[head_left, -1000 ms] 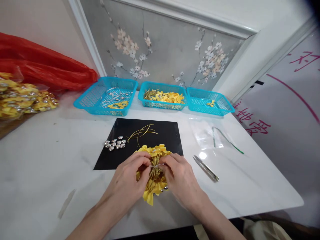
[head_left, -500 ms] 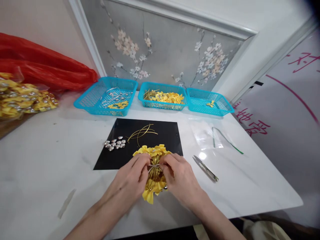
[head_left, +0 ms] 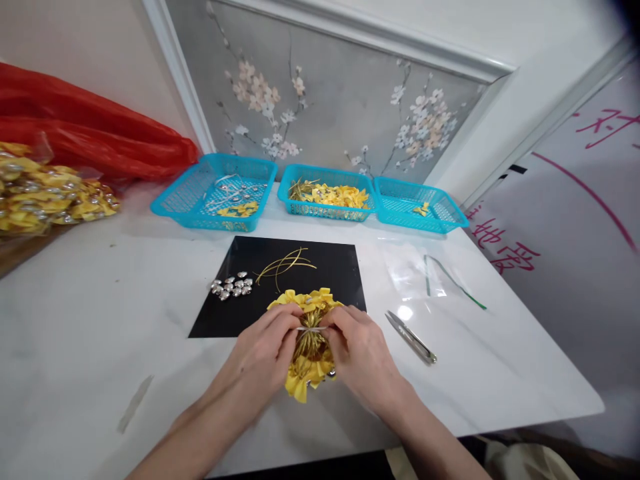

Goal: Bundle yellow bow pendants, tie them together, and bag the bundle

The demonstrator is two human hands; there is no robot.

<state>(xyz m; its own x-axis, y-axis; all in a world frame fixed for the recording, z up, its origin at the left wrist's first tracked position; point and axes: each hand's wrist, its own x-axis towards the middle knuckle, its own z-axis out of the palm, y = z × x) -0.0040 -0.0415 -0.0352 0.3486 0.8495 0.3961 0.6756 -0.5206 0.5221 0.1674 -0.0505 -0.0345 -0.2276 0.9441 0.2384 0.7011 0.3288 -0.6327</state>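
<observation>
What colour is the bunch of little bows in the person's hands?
Bright yellow. The head view shows the bunch of bows best.

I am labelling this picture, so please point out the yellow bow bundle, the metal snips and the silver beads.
yellow bow bundle (head_left: pixel 306 301): head view, upper yellow loops.
metal snips (head_left: pixel 411 338): head view, middle of the body.
silver beads (head_left: pixel 233 287): head view, centre of the cluster.

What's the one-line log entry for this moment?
left hand: pinches tie on yellow bow bundle | right hand: pinches tie | black mat: silver beads, gold wires
</observation>
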